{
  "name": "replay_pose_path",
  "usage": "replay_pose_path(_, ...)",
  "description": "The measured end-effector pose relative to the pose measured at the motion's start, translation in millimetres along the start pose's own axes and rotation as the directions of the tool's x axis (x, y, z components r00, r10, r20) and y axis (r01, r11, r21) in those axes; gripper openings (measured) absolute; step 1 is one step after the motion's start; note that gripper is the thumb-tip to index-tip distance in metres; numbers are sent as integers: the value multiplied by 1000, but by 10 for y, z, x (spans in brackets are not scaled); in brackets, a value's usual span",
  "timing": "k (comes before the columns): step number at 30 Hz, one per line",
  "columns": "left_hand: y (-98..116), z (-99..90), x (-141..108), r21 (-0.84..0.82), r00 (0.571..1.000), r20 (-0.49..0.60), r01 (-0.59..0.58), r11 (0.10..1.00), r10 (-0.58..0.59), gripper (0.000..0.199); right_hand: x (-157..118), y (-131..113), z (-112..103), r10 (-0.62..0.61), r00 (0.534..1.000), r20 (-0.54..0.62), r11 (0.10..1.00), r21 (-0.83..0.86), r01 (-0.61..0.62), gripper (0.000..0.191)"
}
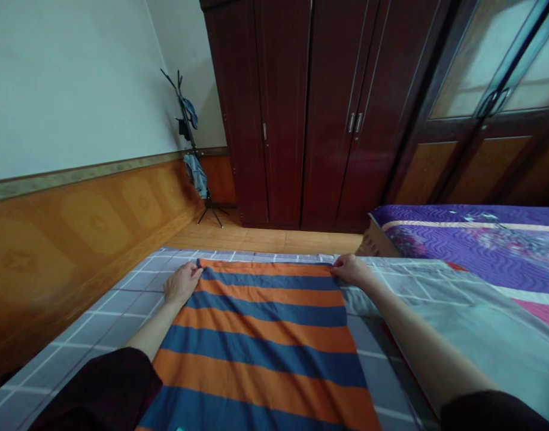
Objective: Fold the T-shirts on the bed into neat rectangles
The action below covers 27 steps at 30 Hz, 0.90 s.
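An orange and blue striped cloth (265, 341) lies spread over the bed in front of me, its near end running out of the bottom of the view. My left hand (183, 284) pinches its far left corner between thumb and fingers. At the far right corner my right hand (349, 269) grips the edge in the same way. The far hem stretches nearly straight between both hands, and soft wrinkles run across the middle. Whether the cloth is a garment or a plain piece of fabric I cannot tell.
Under the cloth is a grey checked bedsheet (108, 314). Pale green bedding (476, 335) lies to the right, near a purple mattress (472, 230). Beyond the bed stand a dark red wardrobe (283, 114) and a coat rack (191, 137) with clothes. A panelled wall (94, 227) borders the left.
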State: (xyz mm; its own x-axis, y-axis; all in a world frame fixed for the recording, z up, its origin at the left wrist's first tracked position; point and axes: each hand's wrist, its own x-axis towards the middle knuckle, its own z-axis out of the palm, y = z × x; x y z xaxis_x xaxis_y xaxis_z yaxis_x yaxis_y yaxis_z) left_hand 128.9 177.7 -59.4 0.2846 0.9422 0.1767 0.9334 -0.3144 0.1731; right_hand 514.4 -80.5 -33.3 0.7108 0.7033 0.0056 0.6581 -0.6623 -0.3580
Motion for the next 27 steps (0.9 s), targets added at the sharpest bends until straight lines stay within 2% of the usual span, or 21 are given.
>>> replay_pose_path(4,30,-30,111,-7,1000,1,3,1000,-3,24,-36,-35,-119,43,996,-83,999,-7,-44,19)
replay_pose_path(7,162,-22,252,-18,1000,-21,-2,1000,2,24,-21,40,-262,130,967,-218,990,-18,-137,32)
replay_pose_path(9,282,27,330,-29,999,-28,-15,999,15,24,-13,109,-301,170,952,-255,982,-31,-184,36)
replay_pose_path(12,422,137,378,-34,1000,-15,-16,999,15,24,-15,174,-228,158,965,-209,982,-64,-175,28)
replay_pose_path(16,454,211,392,-42,1000,-1,-18,999,18,26,-14,184,-82,125,979,-164,985,-100,-143,26)
replay_pose_path(22,385,169,511,-71,995,34,-89,993,92,22,-1,199,-95,144,973,-180,977,-129,-168,29)
replay_pose_path(27,342,115,527,-41,992,20,-123,992,123,20,-14,180,-93,83,978,-194,974,-192,-121,32)
